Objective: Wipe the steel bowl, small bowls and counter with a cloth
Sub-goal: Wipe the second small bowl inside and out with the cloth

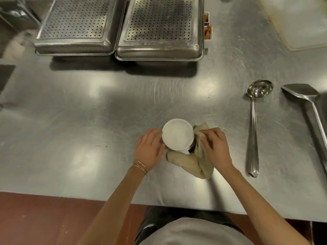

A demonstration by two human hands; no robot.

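This is a big working kitchen: a steel counter (88, 106), holey steel pans (160, 27), a ladle (254, 121).

Small white bowl (177, 134), crumpled beige cloth (193, 161) beside

You have no lettering to read here. The small bowl (177, 134) that your left hand (149, 150) holds and the cloth (190, 161) under your right hand (216, 149) are plain. The packets (207, 31) in the white holder (209, 41) beside the perforated trays (159, 23) carry coloured print, too small to make out.
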